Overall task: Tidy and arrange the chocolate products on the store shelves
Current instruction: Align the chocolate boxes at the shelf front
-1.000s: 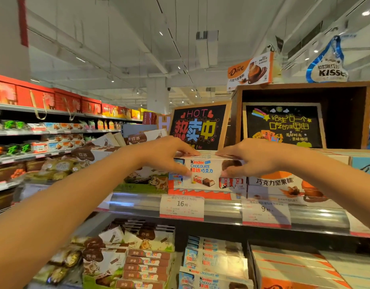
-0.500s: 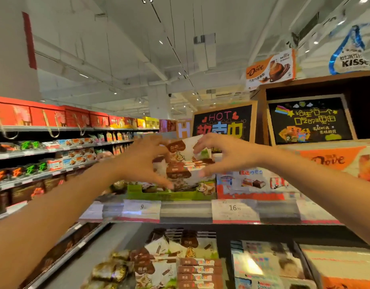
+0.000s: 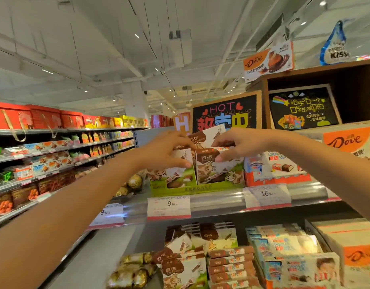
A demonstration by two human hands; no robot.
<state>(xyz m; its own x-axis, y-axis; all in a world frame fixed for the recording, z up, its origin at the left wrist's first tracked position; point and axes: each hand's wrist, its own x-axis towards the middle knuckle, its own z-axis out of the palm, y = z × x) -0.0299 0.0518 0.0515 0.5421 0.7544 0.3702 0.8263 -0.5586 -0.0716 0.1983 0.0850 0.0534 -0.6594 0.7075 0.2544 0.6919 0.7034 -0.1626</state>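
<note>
From the head camera, both arms reached up to the upper shelf (image 3: 217, 202), where brown-and-white cow-print chocolate boxes (image 3: 213, 170) stood in a green display tray (image 3: 192, 189). The left hand (image 3: 165, 152) gripped the left-hand box (image 3: 180, 161), thumb low on its front and fingers (image 3: 183, 136) curled over its top edge, apparently to keep it upright. The right hand (image 3: 238, 146) pinched the neighbouring box near its top, thumb on the printed face and fingers reaching behind. One box (image 3: 209, 136) leaned tilted behind the front pair, which I took as the reason for both hands: steadying the front row while the stray one was squared up.

Just right of the tray sat the Kinder chocolate carton (image 3: 273, 170), touching or nearly touching it; I could not tell which. An orange Dove carton (image 3: 348, 141) stood further right. Price tags (image 3: 168, 206) hung on the shelf's front rail. Gold-wrapped chocolates (image 3: 134, 181) lay left of the tray.

On the lower shelf, more cow-print packs (image 3: 184, 265) lay jumbled at angles beside flat stacks, so I judged the tidying there was not yet done. A black "HOT" sign (image 3: 224, 113) stood behind the hands.
</note>
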